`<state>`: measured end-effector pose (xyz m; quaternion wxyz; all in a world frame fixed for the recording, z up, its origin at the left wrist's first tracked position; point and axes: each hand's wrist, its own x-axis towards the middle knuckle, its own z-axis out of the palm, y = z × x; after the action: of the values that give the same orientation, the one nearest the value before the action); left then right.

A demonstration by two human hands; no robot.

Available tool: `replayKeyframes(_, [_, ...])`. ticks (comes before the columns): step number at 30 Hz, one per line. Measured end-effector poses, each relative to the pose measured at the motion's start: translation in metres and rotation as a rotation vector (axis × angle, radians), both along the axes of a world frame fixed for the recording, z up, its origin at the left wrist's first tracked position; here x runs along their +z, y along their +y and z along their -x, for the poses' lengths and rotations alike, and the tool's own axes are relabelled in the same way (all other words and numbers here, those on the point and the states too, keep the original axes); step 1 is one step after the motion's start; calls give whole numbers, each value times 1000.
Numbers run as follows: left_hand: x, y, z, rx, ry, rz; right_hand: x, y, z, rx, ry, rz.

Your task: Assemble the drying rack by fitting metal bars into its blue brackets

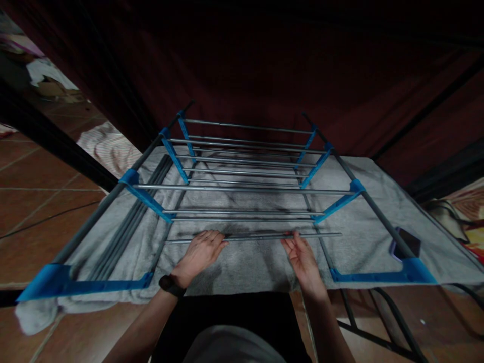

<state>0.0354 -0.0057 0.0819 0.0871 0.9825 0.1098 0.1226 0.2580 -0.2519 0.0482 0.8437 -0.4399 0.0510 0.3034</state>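
A thin grey metal rod lies across between my two hands, inside the near part of a rack frame. My left hand is closed over the rod left of its middle; a dark watch is on that wrist. Farther right, my right hand pinches the same rod between thumb and fingers. Around them stands the rack, with grey side tubes and blue plastic brackets. Several thin crossbars span its middle and far brackets. The nearest blue brackets have no crossbar between them.
The rack rests on a grey blanket over a table. Several loose grey tubes lie at the left. A phone lies beside the right side tube. A dark red curtain hangs behind. Metal legs stand at lower right.
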Motion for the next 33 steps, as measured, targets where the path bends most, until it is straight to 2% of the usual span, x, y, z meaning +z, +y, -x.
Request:
replayKeyframes(4, [1, -2, 1, 8, 35, -5, 9, 1, 3, -2, 3, -6])
replayKeyframes(9, [4, -3, 0, 3, 70, -4, 10, -1, 5, -2, 7, 2])
replayKeyframes(14, [7, 2, 1, -10, -3, -24, 8, -6, -2, -22, 12, 2])
replayKeyframes(19, [12, 12, 12, 26, -74, -61, 13, -19, -20, -115, -12, -20])
replayKeyframes(23, [0, 22, 23, 44, -137, -93, 22, -27, -31, -172, -20, -41])
replayKeyframes(28, [-23, 34, 26, 19, -218, -161, 40, -19, -42, -217, -55, -99])
replayKeyframes(33, [-30, 53, 40, -34, -249, -221, 64, -6, -54, -241, -108, -155])
